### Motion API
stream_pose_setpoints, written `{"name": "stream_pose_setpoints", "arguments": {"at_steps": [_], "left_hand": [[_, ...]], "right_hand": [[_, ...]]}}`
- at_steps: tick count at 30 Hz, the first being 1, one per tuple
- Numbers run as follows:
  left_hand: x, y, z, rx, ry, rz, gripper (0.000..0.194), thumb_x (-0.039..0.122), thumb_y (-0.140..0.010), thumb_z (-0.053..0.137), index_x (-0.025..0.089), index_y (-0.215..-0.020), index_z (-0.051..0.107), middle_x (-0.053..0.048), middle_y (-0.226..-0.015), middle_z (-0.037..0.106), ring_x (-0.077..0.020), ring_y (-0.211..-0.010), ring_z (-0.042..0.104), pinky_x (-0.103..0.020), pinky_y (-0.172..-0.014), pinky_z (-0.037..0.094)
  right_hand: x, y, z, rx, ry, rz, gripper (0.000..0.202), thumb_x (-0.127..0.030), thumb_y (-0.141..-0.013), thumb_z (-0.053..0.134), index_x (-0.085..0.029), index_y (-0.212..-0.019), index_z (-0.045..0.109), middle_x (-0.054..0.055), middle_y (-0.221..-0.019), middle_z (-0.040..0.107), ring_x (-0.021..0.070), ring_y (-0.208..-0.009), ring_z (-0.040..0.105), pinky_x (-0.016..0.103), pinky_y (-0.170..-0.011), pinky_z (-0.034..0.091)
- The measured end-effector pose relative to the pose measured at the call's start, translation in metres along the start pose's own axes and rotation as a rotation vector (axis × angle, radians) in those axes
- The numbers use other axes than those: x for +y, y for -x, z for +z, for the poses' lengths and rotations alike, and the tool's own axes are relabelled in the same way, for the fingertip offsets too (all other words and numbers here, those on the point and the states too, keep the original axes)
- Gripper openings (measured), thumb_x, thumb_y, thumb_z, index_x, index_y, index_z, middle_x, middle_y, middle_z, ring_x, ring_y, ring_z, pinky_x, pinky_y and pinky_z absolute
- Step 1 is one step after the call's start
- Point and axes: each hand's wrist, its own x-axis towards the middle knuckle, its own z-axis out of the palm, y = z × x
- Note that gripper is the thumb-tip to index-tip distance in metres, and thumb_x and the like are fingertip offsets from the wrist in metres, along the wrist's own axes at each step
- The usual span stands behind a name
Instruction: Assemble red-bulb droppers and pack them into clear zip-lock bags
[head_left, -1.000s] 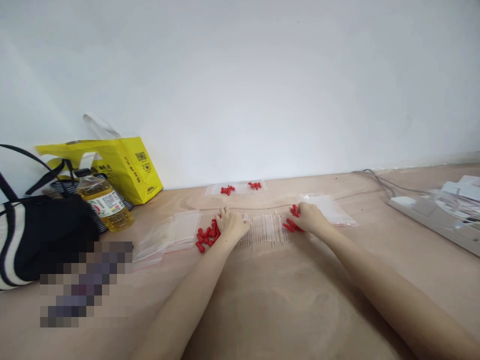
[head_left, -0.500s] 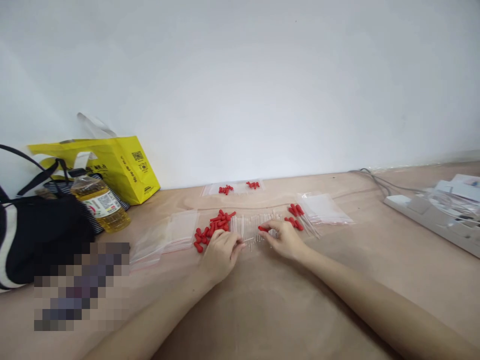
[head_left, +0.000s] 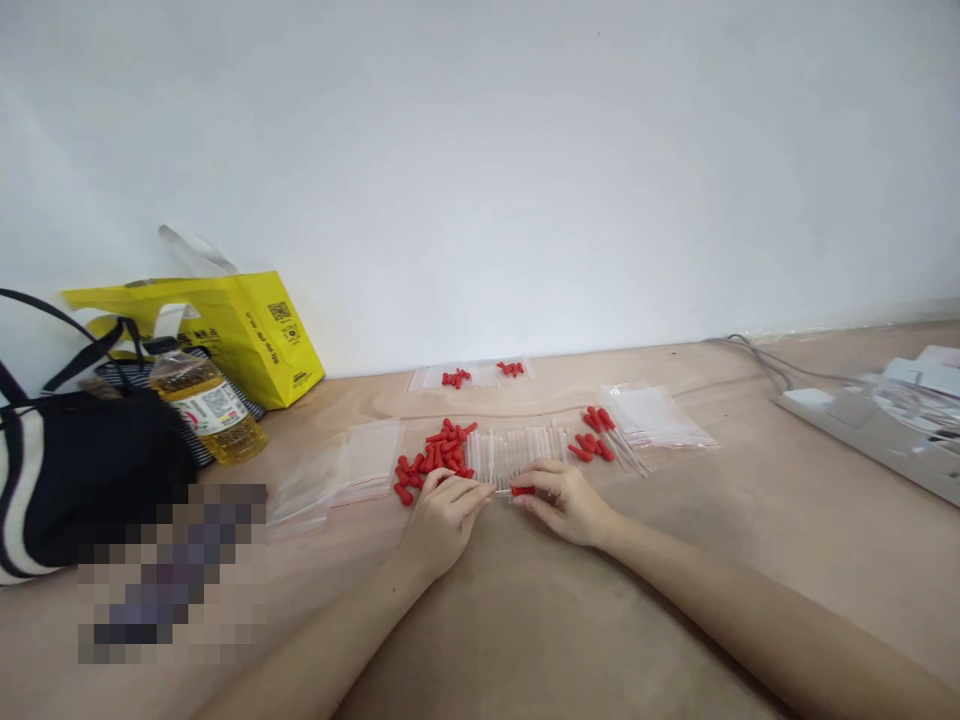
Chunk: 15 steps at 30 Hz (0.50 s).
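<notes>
A thin glass dropper tube (head_left: 502, 492) is pinched in the fingertips of my left hand (head_left: 439, 522). Between thumb and fingers, my right hand (head_left: 570, 505) grips a red rubber bulb (head_left: 523, 491), its narrow end turned to the tube. The two pieces meet or nearly meet; I cannot tell whether the tube is inside. Just beyond my hands lies a row of glass tubes (head_left: 517, 452). A heap of red bulbs (head_left: 444, 447) sits behind my left hand. Right of the row are droppers with bulbs fitted (head_left: 604, 420) and several more red bulbs (head_left: 591, 447).
Clear zip bags lie at left (head_left: 367, 460) and right (head_left: 652, 415). Near the wall, a bag (head_left: 484, 375) holds tubes and red bulbs. An oil bottle (head_left: 210, 405), yellow bag (head_left: 277, 340) and black bag (head_left: 97, 470) stand left; a power strip (head_left: 862, 440) lies right.
My hands have drawn closer to each other and to me, with the right hand lower. The red bulb and glass tube are now in line, end to end.
</notes>
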Motion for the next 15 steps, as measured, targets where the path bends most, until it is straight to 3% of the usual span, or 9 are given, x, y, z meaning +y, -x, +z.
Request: {"name": "stream_pose_setpoints", "arguments": {"at_steps": [7, 15], "left_hand": [[0.0, 0.0001, 0.0001, -0.004, 0.006, 0.038, 0.021, 0.012, -0.085, 0.04, 0.019, -0.092, 0.059, 0.001, -0.073, 0.065, -0.0108, -0.065, 0.056, -0.031, -0.073, 0.034], [0.0029, 0.0, 0.0012, 0.014, 0.018, 0.087, 0.024, 0.011, -0.084, 0.037, 0.018, -0.091, 0.059, 0.0, -0.07, 0.064, -0.0105, -0.06, 0.053, -0.03, -0.067, 0.032]], "right_hand": [[0.0045, 0.0016, 0.0037, 0.017, 0.038, -0.042, 0.012, -0.021, -0.08, 0.052, -0.019, -0.088, 0.061, 0.003, -0.08, 0.064, 0.0136, -0.073, 0.057, 0.028, -0.073, 0.042], [0.002, 0.003, 0.0049, 0.059, -0.021, -0.081, 0.014, -0.026, -0.082, 0.05, -0.018, -0.082, 0.062, 0.003, -0.07, 0.064, 0.0124, -0.066, 0.057, 0.023, -0.065, 0.043]]}}
